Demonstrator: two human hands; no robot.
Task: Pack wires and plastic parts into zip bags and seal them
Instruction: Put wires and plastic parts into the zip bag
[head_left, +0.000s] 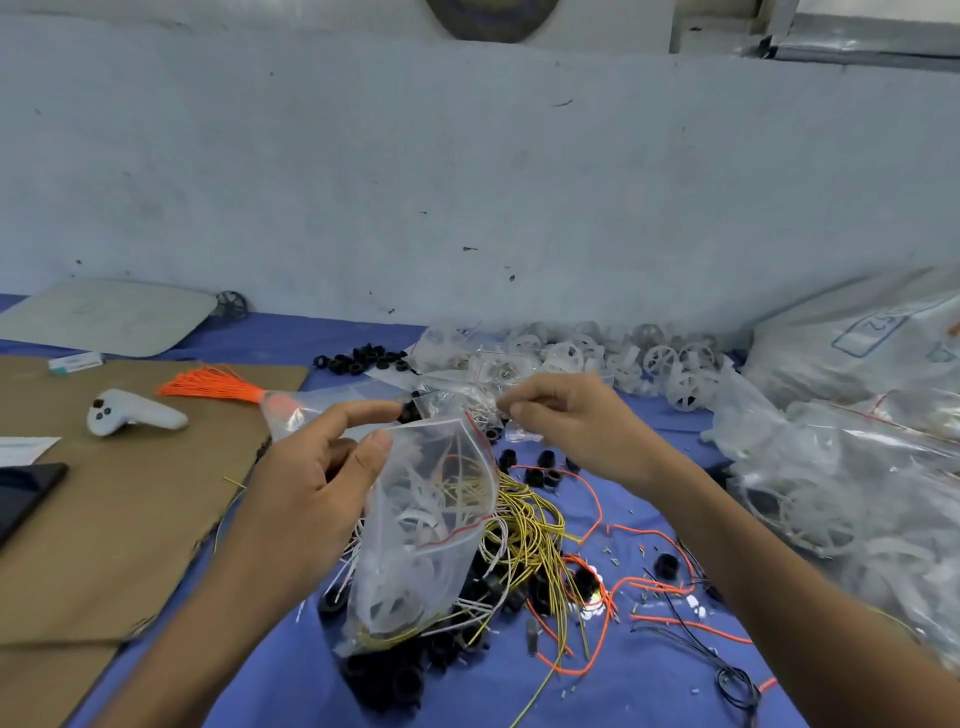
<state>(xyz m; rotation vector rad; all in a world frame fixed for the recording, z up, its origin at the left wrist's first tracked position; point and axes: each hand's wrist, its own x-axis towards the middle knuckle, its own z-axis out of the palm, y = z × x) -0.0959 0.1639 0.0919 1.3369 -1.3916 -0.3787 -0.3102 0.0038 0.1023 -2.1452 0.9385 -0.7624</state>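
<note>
My left hand (322, 467) pinches the open rim of a clear zip bag (415, 561) that hangs above the blue table; yellow and white wires and white plastic parts lie inside it. Its index fingertip touches a small black ring (410, 412) at the bag's mouth. My right hand (566, 421) hovers just right of the mouth with fingers curled; whether it holds anything is unclear. Loose yellow wires (535, 525), orange wires (654, 582) and black rings (545, 473) lie under and beside the bag.
White plastic wheels (623, 358) are heaped at the back, large clear bags (852, 467) at the right. A cardboard sheet (119, 499) on the left carries a white controller (132, 413), an orange wire bundle (213, 384) and a dark phone (26, 493).
</note>
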